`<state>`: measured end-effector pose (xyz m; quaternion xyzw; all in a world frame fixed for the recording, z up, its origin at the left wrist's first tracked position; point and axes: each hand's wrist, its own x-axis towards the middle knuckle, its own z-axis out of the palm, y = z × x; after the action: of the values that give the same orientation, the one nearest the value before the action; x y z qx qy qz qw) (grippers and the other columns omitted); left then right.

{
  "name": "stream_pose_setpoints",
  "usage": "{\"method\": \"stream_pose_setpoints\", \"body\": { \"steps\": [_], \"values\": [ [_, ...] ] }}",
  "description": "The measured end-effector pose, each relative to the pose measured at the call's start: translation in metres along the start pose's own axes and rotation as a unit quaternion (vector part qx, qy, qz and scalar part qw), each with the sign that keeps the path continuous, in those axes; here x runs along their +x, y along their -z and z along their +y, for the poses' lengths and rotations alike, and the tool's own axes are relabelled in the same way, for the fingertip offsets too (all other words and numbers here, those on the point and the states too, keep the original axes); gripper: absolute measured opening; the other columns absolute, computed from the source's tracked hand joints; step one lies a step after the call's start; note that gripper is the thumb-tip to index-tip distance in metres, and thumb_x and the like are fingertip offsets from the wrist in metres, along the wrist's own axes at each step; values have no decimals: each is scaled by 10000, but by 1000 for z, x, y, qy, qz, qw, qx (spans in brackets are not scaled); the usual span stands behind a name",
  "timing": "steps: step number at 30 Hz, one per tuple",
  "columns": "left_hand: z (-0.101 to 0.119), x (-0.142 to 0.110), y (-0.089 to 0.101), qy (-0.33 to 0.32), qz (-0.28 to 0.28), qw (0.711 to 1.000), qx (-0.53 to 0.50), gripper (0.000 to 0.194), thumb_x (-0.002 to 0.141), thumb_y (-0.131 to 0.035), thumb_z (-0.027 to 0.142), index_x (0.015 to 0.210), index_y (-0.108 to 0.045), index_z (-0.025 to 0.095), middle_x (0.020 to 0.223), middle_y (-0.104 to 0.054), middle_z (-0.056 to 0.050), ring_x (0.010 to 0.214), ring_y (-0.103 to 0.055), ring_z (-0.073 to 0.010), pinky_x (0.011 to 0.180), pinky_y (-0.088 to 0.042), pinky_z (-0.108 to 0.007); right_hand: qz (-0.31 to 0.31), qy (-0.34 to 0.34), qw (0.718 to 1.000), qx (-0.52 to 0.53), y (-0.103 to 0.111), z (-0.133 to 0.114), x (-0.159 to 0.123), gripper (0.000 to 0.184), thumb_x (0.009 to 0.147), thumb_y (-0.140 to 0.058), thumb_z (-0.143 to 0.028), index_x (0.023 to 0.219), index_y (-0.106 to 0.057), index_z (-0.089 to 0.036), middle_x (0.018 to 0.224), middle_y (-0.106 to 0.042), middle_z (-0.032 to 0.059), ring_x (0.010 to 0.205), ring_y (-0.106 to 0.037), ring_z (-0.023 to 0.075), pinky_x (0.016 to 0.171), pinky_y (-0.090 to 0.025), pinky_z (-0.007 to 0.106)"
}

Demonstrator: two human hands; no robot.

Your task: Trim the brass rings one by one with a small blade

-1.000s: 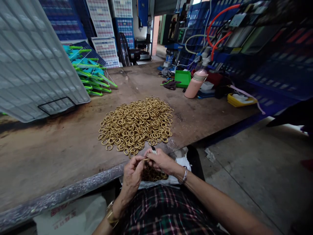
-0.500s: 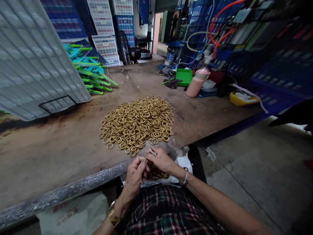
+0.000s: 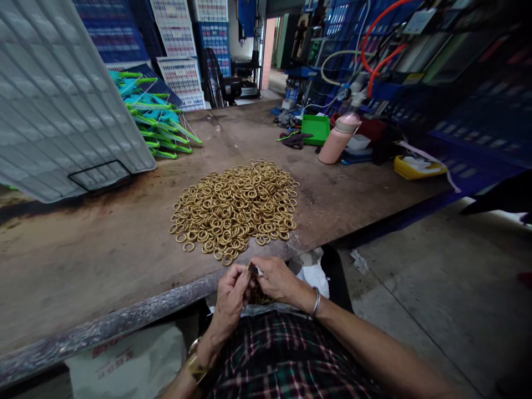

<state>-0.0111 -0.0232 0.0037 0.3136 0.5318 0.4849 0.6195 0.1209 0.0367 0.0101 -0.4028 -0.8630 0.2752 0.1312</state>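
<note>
My left hand [image 3: 231, 292] is closed, pinching a small brass-coloured ring [image 3: 249, 266] between thumb and fingertips at the table's front edge. Close against it, my right hand [image 3: 277, 279] is wrapped round a small dark and silvery hand tool [image 3: 255, 270]; its exact kind is too small to make out. The tool's end meets or nearly meets the ring. Just beyond both hands a broad pile of brass-coloured rings [image 3: 236, 208] lies on the brown table [image 3: 137, 238]. Below the hands, more rings [image 3: 261, 296] rest in my lap, partly hidden by the fingers.
A grey-white crate [image 3: 78, 105] stands tilted at the left, beside green and turquoise plastic pieces [image 3: 162, 124]. Toward the right are a green tray [image 3: 315, 129], a pink bottle [image 3: 336, 143] and a yellow tray [image 3: 415, 168]. A white printed bag [image 3: 128, 360] sits below the table edge.
My right hand has turned and dipped slightly, so the tool now points toward the ring. My left hand keeps its pinch. The whole view has shifted a little.
</note>
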Motion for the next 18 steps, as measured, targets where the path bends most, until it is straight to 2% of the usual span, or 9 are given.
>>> {"method": "stream_pose_setpoints", "body": {
  "steps": [3,8,18],
  "values": [
    [0,0,0,-11,6,1000,15,335,746,-540,504,690,-464,183,536,-458,69,396,-325,-39,380,-238,-164,-16,4,999,-28,-2,-1,-1,198,654,-424,-80,795,-529,-173,637,-543,-2,559,-428,120,549,-245,237],
    [2,-1,-1,-39,13,998,40,334,745,-538,500,675,-462,182,524,-446,66,400,-323,-44,392,-244,-175,-39,-8,998,-51,0,-5,0,221,665,-413,-90,836,-528,-170,667,-567,10,572,-454,128,548,-234,243],
    [-2,0,0,-70,25,995,69,318,776,-509,471,648,-455,184,479,-373,81,393,-280,-53,413,-240,-193,-14,-12,997,-79,-4,-7,0,208,668,-403,-98,831,-518,-157,705,-584,29,582,-466,135,546,-231,257]
  ]
}}
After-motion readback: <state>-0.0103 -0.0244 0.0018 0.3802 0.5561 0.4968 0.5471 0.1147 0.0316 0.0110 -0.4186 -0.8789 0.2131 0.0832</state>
